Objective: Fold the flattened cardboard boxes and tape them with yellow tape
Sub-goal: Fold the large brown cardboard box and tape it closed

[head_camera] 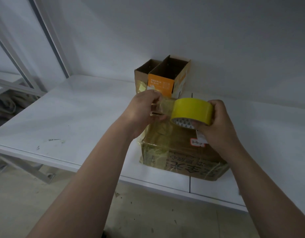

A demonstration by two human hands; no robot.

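- While the right hand (217, 122) grips the yellow tape roll (193, 109) with curled fingers, the left hand (143, 110) pinches the pulled-out tape end (165, 104)
- Both hover above the taped cardboard box (179, 152) at the white table's (71, 117) front edge
- Two open boxes (165, 74) stand behind it against the wall

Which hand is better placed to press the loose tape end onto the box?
Likely left: the left hand pinches the tape end above the box; the right hand grips the tape roll.
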